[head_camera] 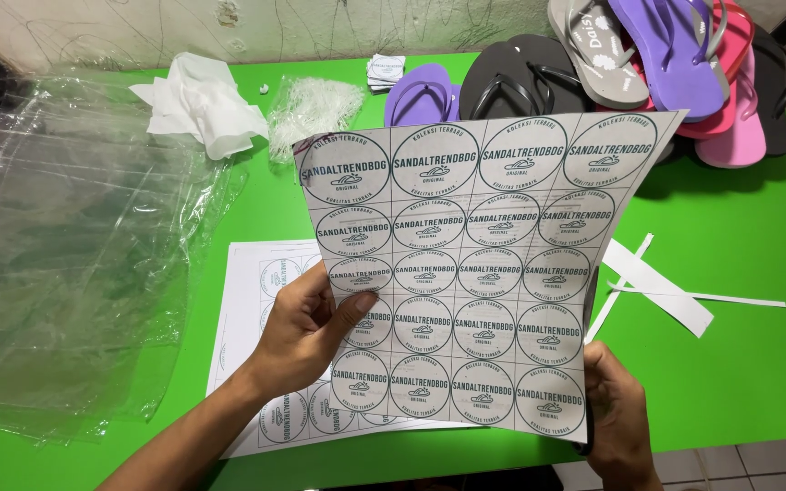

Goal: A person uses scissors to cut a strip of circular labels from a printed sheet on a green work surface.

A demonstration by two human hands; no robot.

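Holding a sheet of round printed labels [475, 273] upright between them, two bare hands rise from the bottom of the view. The left hand [307, 332] is closed on the sheet's left edge, thumb pressed across the front, fingers curled behind. The right hand [619, 414] grips the lower right corner, its fingers wrapped around the edge and mostly hidden by the paper. The sheet carries rows of white circles with dark green rims and curves slightly, its top leaning away from the person.

Directly beneath the left hand, a second label sheet [256, 300] lies flat on the bright green table [739, 364]. Just beyond the right hand, to its right, lie several narrow white paper strips [661, 286].

Far to the left of the left hand, a heap of clear plastic bags [65, 255] covers that end of the table. Beyond the held sheet sit crumpled white tissue paper [202, 105], a bundle of thin clear plastic fasteners [313, 109] and a small stack of white cards [386, 71]. Past the right hand, at the far corner, flip-flops [675, 64] in purple, black, grey and pink are piled together.
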